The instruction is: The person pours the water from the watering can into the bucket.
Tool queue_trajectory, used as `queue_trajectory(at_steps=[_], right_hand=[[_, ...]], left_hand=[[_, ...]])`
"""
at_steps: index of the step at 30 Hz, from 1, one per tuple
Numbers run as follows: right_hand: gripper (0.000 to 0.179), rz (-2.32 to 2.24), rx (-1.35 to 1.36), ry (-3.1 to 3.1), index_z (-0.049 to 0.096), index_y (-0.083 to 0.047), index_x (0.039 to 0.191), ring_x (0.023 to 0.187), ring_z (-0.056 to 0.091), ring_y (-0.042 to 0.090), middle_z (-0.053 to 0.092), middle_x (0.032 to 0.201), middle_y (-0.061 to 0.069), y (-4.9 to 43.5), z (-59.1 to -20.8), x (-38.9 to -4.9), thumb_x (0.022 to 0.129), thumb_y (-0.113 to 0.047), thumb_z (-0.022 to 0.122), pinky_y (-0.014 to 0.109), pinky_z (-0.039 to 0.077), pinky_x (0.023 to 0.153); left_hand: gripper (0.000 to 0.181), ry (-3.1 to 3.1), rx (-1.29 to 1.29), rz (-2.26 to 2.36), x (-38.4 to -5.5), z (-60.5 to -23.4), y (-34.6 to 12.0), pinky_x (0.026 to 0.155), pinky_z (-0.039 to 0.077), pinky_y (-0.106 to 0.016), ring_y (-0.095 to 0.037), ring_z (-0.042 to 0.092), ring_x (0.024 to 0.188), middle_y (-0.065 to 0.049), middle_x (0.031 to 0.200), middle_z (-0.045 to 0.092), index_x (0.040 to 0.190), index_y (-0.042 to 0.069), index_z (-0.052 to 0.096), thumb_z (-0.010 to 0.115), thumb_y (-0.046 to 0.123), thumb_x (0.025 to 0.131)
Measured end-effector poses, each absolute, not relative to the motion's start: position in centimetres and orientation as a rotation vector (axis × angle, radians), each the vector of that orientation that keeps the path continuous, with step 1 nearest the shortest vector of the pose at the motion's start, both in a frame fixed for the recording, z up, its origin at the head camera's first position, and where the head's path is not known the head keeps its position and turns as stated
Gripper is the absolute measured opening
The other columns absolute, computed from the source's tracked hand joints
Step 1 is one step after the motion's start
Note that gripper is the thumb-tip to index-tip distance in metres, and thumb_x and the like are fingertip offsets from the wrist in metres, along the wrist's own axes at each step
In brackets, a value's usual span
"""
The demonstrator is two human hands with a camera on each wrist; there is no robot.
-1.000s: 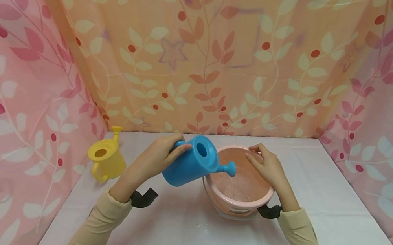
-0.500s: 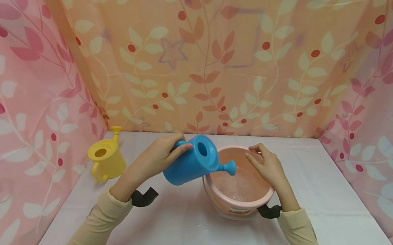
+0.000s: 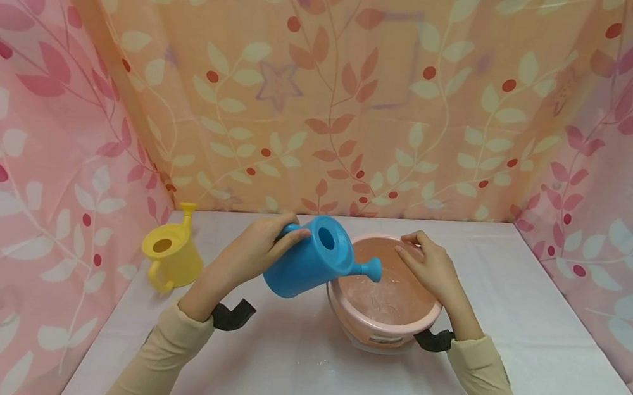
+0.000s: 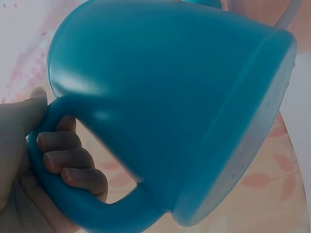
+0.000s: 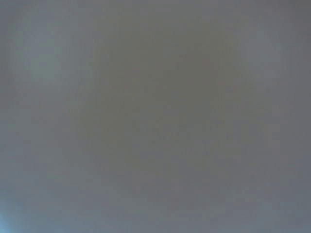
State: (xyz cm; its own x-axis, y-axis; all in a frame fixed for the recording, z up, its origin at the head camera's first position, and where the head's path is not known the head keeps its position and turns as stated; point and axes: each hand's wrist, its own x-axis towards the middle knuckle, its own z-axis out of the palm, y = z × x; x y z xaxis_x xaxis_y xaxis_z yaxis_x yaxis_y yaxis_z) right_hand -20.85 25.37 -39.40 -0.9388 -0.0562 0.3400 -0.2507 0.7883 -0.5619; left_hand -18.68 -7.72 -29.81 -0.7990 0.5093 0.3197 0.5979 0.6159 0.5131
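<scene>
Tilted toward the right, a blue watering can (image 3: 305,260) is held by its handle in my left hand (image 3: 257,246). In the left wrist view the fingers (image 4: 68,158) curl through the can's handle (image 4: 112,213). Its spout head (image 3: 372,270) hangs over a pink basin (image 3: 381,326), which has rippling water inside. My right hand (image 3: 430,266) grips the basin's far right rim, thumb on the inner side and fingers over the edge. The right wrist view is only a grey blur.
A yellow watering can (image 3: 173,257) stands upright at the left of the white-covered table (image 3: 287,379). Small wet drops lie on the cover in front of the basin. Leaf-patterned curtains (image 3: 326,97) enclose the back and both sides.
The blue watering can has risen very slightly and shifted a little to the right. Ripples in the basin have changed. My right hand stays in place on the rim.
</scene>
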Motion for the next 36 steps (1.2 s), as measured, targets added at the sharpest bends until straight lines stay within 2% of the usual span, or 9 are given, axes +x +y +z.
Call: queue_trajectory(at_steps=[36], right_hand=[[0.037, 0.922, 0.235, -2.678, 0.051, -0.014, 0.108, 0.1, 0.053, 0.033, 0.058, 0.108, 0.012, 25.32, -39.53, -20.79, 0.083, -0.04, 0.055, 0.051, 0.04, 0.08]], left_hand=[[0.027, -2.692, -0.991, -0.952, -18.38, -29.64, -7.33, 0.069, 0.047, -0.03, -0.012, 0.052, 0.073, 0.004, 0.071, 0.049, 0.082, 0.017, 0.046, 0.045, 0.044, 0.086]])
